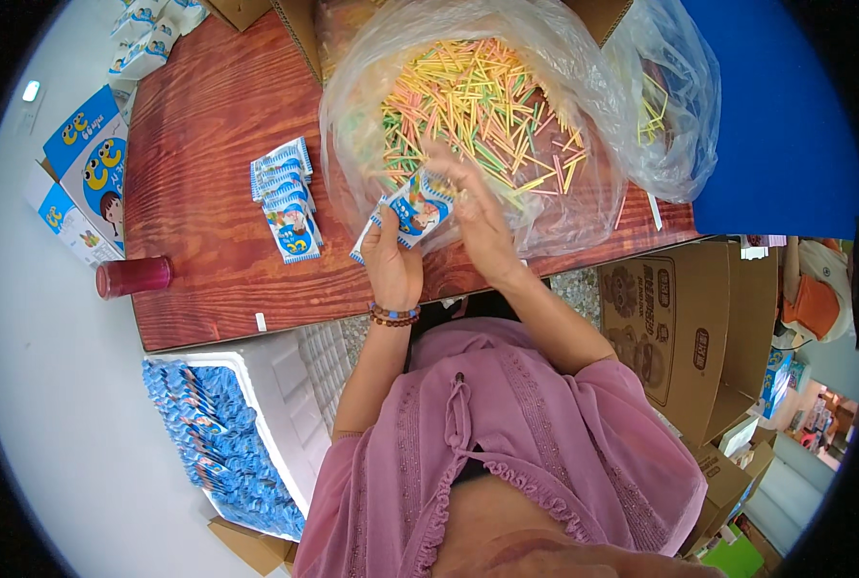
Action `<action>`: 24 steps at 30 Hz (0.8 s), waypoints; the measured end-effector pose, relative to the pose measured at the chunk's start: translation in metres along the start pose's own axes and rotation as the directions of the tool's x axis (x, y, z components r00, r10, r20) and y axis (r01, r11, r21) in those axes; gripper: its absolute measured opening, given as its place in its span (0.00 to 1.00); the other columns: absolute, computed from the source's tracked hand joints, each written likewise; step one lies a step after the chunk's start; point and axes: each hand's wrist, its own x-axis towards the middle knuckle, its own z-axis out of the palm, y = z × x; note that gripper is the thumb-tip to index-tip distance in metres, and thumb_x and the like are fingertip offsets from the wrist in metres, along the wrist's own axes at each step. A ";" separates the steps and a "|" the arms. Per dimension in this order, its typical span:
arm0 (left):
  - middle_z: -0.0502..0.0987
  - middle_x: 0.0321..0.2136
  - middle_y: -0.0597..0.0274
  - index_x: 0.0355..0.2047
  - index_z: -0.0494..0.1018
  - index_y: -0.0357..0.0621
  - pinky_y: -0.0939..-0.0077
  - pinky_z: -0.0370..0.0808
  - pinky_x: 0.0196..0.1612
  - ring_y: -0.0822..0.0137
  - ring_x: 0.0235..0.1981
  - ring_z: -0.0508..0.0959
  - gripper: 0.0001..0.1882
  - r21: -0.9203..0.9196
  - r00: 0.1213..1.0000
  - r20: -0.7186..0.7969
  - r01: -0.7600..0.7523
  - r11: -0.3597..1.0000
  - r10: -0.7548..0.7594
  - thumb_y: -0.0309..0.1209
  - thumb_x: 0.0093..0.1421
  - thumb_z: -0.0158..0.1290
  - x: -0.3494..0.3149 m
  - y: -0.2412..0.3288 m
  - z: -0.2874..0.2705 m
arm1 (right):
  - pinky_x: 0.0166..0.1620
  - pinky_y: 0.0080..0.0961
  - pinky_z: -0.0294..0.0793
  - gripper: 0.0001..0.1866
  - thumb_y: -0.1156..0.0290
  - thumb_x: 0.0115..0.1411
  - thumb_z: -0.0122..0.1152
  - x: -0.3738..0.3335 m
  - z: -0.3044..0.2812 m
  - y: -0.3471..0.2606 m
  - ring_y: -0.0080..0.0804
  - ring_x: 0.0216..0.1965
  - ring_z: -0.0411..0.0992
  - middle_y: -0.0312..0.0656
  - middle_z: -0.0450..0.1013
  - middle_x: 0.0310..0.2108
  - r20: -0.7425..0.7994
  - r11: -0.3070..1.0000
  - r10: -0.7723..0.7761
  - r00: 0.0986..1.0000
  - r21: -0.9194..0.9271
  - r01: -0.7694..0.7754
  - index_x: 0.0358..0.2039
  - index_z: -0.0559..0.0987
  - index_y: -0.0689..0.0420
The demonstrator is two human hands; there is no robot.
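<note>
My left hand (pixel 393 265) is closed around the lower end of a small blue and white printed packet (pixel 418 210), held tilted above the table's near part. A second packet's edge seems to show behind it. My right hand (pixel 482 217) is at the packet's upper right edge, its fingers stretched out and slightly blurred; nothing shows in them. Just beyond both hands, thin yellow, pink and green sticks (pixel 478 96) lie heaped in an open clear plastic bag (pixel 352 96). To the left, several similar packets (pixel 290 217) lie overlapping in a row on the table.
The red wood-grain table (pixel 218 125) carries a pink-red cup (pixel 134 276) at its left edge. Below stands a white foam box (pixel 290 424) with many blue packets (pixel 208 424). Another plastic bag (pixel 675 106) lies far right. A cardboard box (pixel 680 328) stands at right.
</note>
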 end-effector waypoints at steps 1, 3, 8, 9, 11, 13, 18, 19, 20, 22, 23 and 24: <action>0.78 0.41 0.61 0.42 0.74 0.37 0.70 0.74 0.48 0.69 0.42 0.78 0.11 -0.003 1.000 -0.004 0.006 1.000 -0.006 0.32 0.67 0.47 0.001 -0.001 -0.001 | 0.59 0.31 0.60 0.18 0.62 0.67 0.49 0.002 -0.009 -0.003 0.35 0.54 0.66 0.47 0.69 0.52 0.000 1.000 0.007 1.000 -0.004 -0.007 0.52 0.68 0.60; 0.78 0.42 0.60 0.42 0.73 0.36 0.70 0.73 0.50 0.69 0.43 0.77 0.11 -0.043 0.999 0.017 -0.034 0.998 0.035 0.31 0.67 0.47 0.003 0.000 -0.004 | 0.57 0.32 0.65 0.20 0.61 0.66 0.49 0.005 -0.031 -0.008 0.34 0.61 0.60 0.43 0.67 0.55 -0.115 0.974 0.208 0.971 -0.064 -0.216 0.54 0.68 0.59; 0.77 0.44 0.57 0.43 0.73 0.34 0.69 0.71 0.53 0.67 0.46 0.76 0.12 -0.077 0.999 0.023 -0.041 0.996 0.043 0.31 0.67 0.46 0.006 0.001 -0.017 | 0.35 0.36 0.72 0.11 0.64 0.55 0.58 -0.003 -0.067 -0.001 0.46 0.32 0.74 0.50 0.74 0.28 0.075 0.424 0.543 0.837 -0.884 -0.196 0.32 0.75 0.59; 0.77 0.44 0.57 0.43 0.73 0.34 0.69 0.71 0.53 0.67 0.46 0.76 0.12 -0.080 0.999 0.025 -0.040 0.996 0.042 0.31 0.67 0.46 0.006 0.000 -0.017 | 0.35 0.36 0.72 0.11 0.64 0.55 0.58 -0.009 -0.066 0.004 0.46 0.32 0.74 0.50 0.74 0.28 0.074 0.422 0.542 0.837 -0.885 -0.195 0.32 0.75 0.59; 0.77 0.45 0.57 0.44 0.72 0.33 0.68 0.71 0.53 0.66 0.47 0.76 0.13 -0.093 0.998 0.045 -0.042 0.995 0.046 0.31 0.67 0.46 0.006 0.002 -0.016 | 0.35 0.39 0.71 0.10 0.64 0.53 0.58 -0.016 -0.062 0.015 0.49 0.34 0.74 0.48 0.75 0.28 0.043 0.215 0.552 0.833 -0.972 -0.092 0.30 0.74 0.57; 0.77 0.45 0.56 0.44 0.72 0.33 0.67 0.71 0.53 0.65 0.47 0.76 0.13 -0.098 0.997 0.047 -0.051 0.994 0.055 0.31 0.67 0.46 0.005 0.004 -0.019 | 0.34 0.39 0.71 0.09 0.66 0.52 0.59 -0.022 -0.062 0.021 0.49 0.32 0.74 0.48 0.74 0.26 0.058 0.281 0.501 0.863 -0.955 -0.099 0.29 0.74 0.58; 0.76 0.46 0.55 0.46 0.71 0.33 0.64 0.72 0.53 0.62 0.47 0.76 0.14 -0.119 0.997 0.062 -0.042 0.992 0.049 0.31 0.67 0.47 -0.001 0.016 -0.023 | 0.31 0.32 0.70 0.07 0.74 0.52 0.61 -0.017 -0.075 0.016 0.39 0.27 0.74 0.44 0.74 0.27 0.101 0.553 0.572 0.814 -0.780 -0.292 0.31 0.73 0.60; 0.77 0.46 0.55 0.45 0.71 0.33 0.63 0.72 0.53 0.62 0.47 0.77 0.14 -0.129 0.996 0.070 -0.039 0.991 0.049 0.31 0.67 0.47 -0.001 0.017 -0.023 | 0.31 0.32 0.70 0.07 0.74 0.52 0.61 -0.013 -0.072 0.012 0.39 0.27 0.74 0.44 0.74 0.27 0.109 0.555 0.570 0.814 -0.781 -0.285 0.31 0.73 0.60; 0.77 0.46 0.55 0.45 0.72 0.33 0.63 0.73 0.53 0.62 0.46 0.77 0.14 -0.139 0.996 0.077 -0.037 0.990 0.048 0.31 0.67 0.47 -0.002 0.018 -0.024 | 0.31 0.28 0.71 0.05 0.75 0.55 0.60 -0.007 -0.064 0.002 0.33 0.28 0.74 0.42 0.75 0.29 0.061 0.771 0.542 0.838 -0.432 -0.467 0.32 0.74 0.60; 0.77 0.45 0.55 0.45 0.72 0.33 0.63 0.73 0.52 0.62 0.46 0.77 0.13 -0.138 0.995 0.082 -0.047 0.989 0.059 0.32 0.67 0.47 -0.003 0.018 -0.026 | 0.31 0.23 0.71 0.04 0.77 0.57 0.58 0.006 -0.047 -0.021 0.28 0.29 0.74 0.40 0.76 0.31 0.005 0.845 0.534 0.845 0.002 -0.534 0.34 0.75 0.59; 0.77 0.45 0.55 0.44 0.72 0.33 0.62 0.73 0.52 0.62 0.46 0.77 0.13 -0.131 0.994 0.092 -0.051 0.990 0.064 0.32 0.67 0.47 -0.003 0.018 -0.028 | 0.32 0.20 0.71 0.04 0.79 0.59 0.56 0.013 -0.034 -0.033 0.25 0.31 0.74 0.39 0.76 0.32 -0.023 0.907 0.404 0.914 0.138 -0.398 0.36 0.75 0.60; 0.77 0.45 0.55 0.44 0.72 0.33 0.62 0.73 0.52 0.62 0.46 0.77 0.13 -0.134 0.993 0.093 -0.054 0.990 0.067 0.32 0.67 0.47 -0.004 0.019 -0.028 | 0.33 0.17 0.71 0.05 0.81 0.60 0.54 0.018 -0.023 -0.038 0.22 0.32 0.74 0.38 0.76 0.33 -0.070 0.933 0.270 0.960 0.267 -0.243 0.37 0.76 0.60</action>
